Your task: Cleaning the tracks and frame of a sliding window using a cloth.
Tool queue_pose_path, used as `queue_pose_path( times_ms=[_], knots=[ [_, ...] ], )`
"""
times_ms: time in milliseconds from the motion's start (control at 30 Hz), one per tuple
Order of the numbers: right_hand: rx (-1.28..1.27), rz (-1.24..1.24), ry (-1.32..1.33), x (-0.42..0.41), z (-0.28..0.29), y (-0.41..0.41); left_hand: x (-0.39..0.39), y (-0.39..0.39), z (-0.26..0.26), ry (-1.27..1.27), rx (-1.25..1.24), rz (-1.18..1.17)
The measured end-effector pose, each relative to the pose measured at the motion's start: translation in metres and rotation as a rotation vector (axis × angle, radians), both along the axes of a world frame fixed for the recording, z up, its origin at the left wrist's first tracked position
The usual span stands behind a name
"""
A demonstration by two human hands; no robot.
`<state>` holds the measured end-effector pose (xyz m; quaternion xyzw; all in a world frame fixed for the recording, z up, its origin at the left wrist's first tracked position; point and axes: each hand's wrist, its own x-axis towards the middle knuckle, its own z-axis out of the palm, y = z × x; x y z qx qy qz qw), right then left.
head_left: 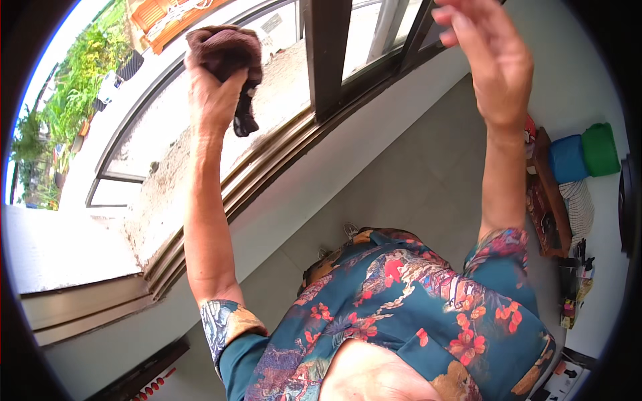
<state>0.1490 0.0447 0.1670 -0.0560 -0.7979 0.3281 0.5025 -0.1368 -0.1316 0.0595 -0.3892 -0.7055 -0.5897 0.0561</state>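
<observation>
My left hand (216,92) is raised at the upper left, gripping a bunched dark maroon cloth (228,47). A loose end of the cloth dangles below my thumb. Behind it lies the open part of a window, with a rough ledge (281,85) outside and a brown metal track (271,150) along the sill. My right hand (494,65) is up at the top right, slightly blurred, its fingers partly curled and apart with nothing seen in them. Nearest to it is the dark window frame (328,60); whether they touch cannot be told. The top edge cuts off some fingertips.
Outside are green plants (75,90) and an orange-brown wooden bench (163,22). Grey floor tiles (401,165) stretch below the sill. On the right, a blue container (568,158) and a green container (601,149) stand by a wooden piece of furniture (549,210).
</observation>
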Motion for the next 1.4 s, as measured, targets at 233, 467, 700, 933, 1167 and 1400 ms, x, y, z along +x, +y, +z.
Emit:
queue_pose_path(
  times_ms=[233, 467, 700, 933, 1167, 1400],
  knots=[
    [-0.446, -0.182, -0.209, 0.044, -0.139, -0.011, 0.013, 0.096, 0.008, -0.066, -0.601, -0.632],
    [-0.411, -0.014, -0.458, 0.037, -0.193, -0.043, 0.022, 0.143, -0.026, 0.313, -0.733, -0.601],
    [-0.388, 0.033, -0.431, -0.005, -0.185, -0.036, -0.014, 0.119, -0.063, 0.263, -0.545, -0.635],
    [-0.325, 0.017, -0.446, -0.006, -0.197, -0.027, 0.024, 0.029, -0.009, 0.106, -0.822, -0.552],
    [-0.344, 0.066, -0.531, 0.003, -0.204, -0.023, 0.028, -0.066, 0.004, 0.172, -0.926, -0.368],
    [-0.328, 0.169, -0.614, 0.015, -0.207, -0.023, -0.005, -0.202, 0.033, 0.701, -1.475, 0.47]
  ],
)
